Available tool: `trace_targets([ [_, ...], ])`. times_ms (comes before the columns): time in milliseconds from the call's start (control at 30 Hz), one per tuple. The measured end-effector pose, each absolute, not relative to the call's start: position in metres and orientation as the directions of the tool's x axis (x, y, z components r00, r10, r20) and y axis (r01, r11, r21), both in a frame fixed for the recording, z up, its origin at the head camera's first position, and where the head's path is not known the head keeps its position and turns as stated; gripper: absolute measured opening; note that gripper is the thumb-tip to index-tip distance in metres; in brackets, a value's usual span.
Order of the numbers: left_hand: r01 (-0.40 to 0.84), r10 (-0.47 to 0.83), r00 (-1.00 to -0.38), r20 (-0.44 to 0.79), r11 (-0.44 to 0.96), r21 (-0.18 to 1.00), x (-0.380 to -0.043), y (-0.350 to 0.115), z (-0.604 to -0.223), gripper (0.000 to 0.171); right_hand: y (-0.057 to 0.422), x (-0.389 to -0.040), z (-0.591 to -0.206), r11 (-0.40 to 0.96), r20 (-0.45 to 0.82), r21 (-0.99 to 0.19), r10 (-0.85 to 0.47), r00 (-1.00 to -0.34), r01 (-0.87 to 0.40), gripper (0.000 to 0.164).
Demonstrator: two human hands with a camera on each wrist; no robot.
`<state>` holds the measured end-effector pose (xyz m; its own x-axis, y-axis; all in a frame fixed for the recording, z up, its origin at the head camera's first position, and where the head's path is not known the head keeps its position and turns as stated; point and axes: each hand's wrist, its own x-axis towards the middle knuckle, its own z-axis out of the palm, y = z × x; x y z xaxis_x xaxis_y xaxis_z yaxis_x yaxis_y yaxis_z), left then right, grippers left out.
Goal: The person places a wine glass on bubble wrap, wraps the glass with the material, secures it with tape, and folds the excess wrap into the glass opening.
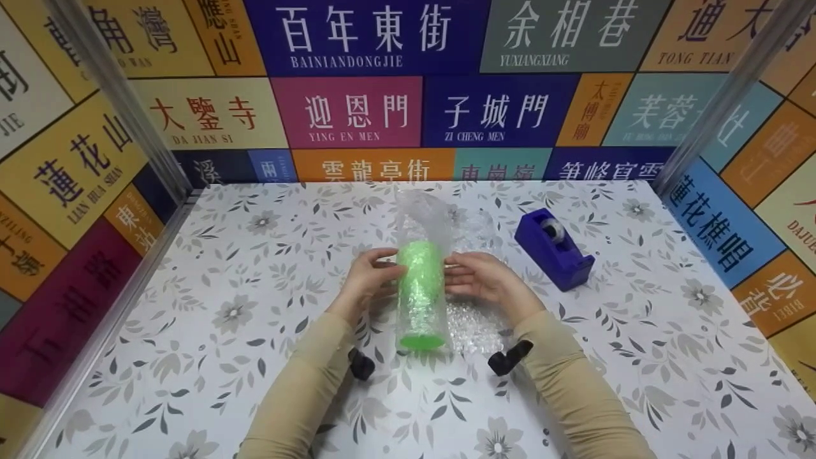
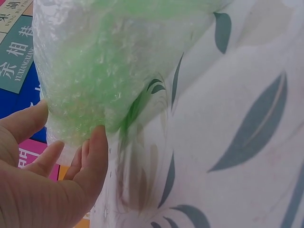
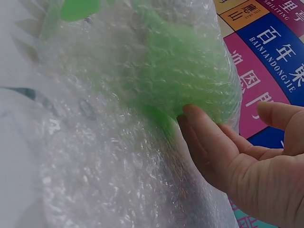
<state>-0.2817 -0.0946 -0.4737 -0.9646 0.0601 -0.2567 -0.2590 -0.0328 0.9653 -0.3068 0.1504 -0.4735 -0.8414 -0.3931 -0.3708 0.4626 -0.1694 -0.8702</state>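
Note:
A bright green cylinder (image 1: 422,290) lies in the middle of the table, rolled in clear bubble wrap (image 1: 421,213) that reaches past its far end. Part of the sheet lies flat on the table to the right. My left hand (image 1: 371,278) is at the roll's left side, its fingertips at the wrap. On the opposite side my right hand (image 1: 486,278) has fairly straight fingers touching the wrap. In the right wrist view, the right thumb (image 3: 280,114) stands off from the roll. The wrist views show the green through the bubbles.
A blue tape dispenser (image 1: 554,248) with a roll of tape stands to the right of my right hand. The table (image 1: 210,357) has a floral-patterned cover. Panels with printed signs (image 1: 357,111) rise along its back and both sides.

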Motion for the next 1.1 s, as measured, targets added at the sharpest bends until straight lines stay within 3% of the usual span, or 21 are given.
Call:
trace_targets([
  [300,-0.241,0.039,-0.97,-0.241,-0.015,0.97,-0.281,-0.089,-0.47,0.054,0.151,-0.307,-0.475,-0.149,-0.375,-0.876,-0.384,-0.843,0.458,0.023],
  [667,-0.175,0.004,-0.985,-0.175,0.037,0.984,-0.28,-0.074,-0.471,0.055,0.146,-0.305,-0.474,-0.053,-0.384,-0.902,-0.355,-0.853,0.428,0.043],
  [867,-0.023,0.003,-1.0,-0.024,0.216,0.976,-0.276,-0.07,-0.469,0.051,0.136,-0.302,-0.47,0.084,-0.403,-0.914,-0.279,-0.871,0.396,0.042],
  [1100,0.175,0.062,-0.984,0.165,0.446,0.878,-0.274,-0.07,-0.467,0.049,0.133,-0.301,-0.469,0.166,-0.414,-0.908,-0.22,-0.883,0.385,0.054],
])
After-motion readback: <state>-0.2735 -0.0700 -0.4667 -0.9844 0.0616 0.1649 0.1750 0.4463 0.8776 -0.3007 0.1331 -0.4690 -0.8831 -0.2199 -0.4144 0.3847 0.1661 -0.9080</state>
